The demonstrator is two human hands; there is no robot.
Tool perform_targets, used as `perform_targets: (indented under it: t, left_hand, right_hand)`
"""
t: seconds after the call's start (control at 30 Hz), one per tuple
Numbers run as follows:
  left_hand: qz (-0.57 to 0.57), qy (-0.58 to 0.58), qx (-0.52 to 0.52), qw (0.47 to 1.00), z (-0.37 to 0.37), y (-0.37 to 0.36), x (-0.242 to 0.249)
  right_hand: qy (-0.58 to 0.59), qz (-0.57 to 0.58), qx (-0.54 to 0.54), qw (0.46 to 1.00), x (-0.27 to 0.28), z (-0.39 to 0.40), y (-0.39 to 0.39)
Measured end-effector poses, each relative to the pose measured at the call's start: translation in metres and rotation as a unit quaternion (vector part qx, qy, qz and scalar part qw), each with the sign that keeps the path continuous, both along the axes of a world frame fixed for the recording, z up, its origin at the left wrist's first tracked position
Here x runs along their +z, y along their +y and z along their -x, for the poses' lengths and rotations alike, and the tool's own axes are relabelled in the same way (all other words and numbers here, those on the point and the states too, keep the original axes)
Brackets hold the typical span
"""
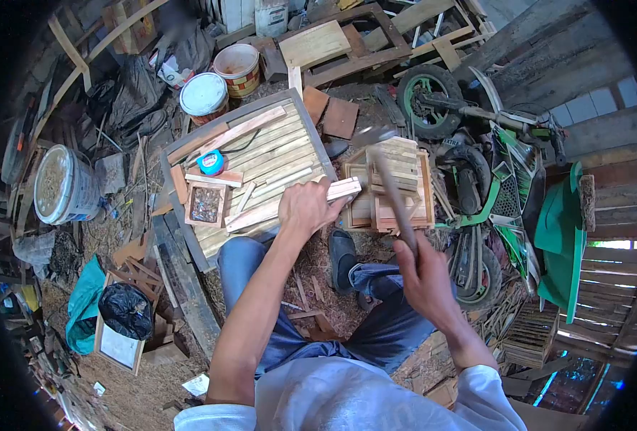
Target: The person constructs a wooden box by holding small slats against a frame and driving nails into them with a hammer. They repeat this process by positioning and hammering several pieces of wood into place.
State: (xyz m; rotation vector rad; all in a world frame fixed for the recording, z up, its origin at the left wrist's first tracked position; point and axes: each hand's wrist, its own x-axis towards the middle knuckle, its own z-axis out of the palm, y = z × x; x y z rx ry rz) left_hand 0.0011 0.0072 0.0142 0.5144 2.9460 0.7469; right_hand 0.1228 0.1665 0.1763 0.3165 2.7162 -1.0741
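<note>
Slatted top (288, 138): you have room over the slats at 11 o'clock. Small tray (207, 204) at 9, blue tub (210, 163) at 10 obstruct low passes. Stacked wooden boxes (399, 171) at 2 block you; motorcycle (506, 194) beyond.

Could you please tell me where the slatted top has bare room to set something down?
The slatted top looks free between the long strip and the thin sticks near the left hand, with a smaller patch in the corner below the small open box. It is crowded around the blue tub.
</note>
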Motion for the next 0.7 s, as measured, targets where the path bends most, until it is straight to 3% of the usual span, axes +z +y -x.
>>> perform_targets:
  t: [0.1,0.17,0.23,0.27,0.47,0.57,0.7]
  left_hand:
    - [0.025,-0.014,-0.009,1.000,-0.003,0.001,0.003]
    - [0.057,-0.055,-0.023,0.997,-0.006,0.002,0.004]
    - [0.017,-0.003,-0.019,1.000,-0.011,0.001,0.003]
    - [-0.004,0.025,-0.017,1.000,-0.012,0.000,0.003]
    - [0.014,-0.001,-0.009,1.000,-0.010,0.003,0.007]
    - [0.007,-0.014,-0.011,1.000,-0.010,0.000,0.022]
    - [-0.025,-0.015,-0.047,0.998,-0.009,-0.012,0.038]
  right_hand:
    - [0.009,-0.010,0.021,1.000,-0.031,-0.012,-0.006]
    - [-0.009,0.052,0.029,0.998,-0.032,-0.019,-0.017]
    - [0.016,0.096,0.033,0.995,-0.035,-0.023,-0.027]
    - [-0.022,0.079,0.026,0.996,-0.032,-0.023,-0.027]
    - [0.109,0.068,-0.033,0.991,-0.054,-0.042,-0.017]
    - [0.030,0.106,-0.073,0.991,-0.046,-0.041,-0.010]
    - [0.074,0.169,-0.099,0.978,-0.064,-0.051,0.000]
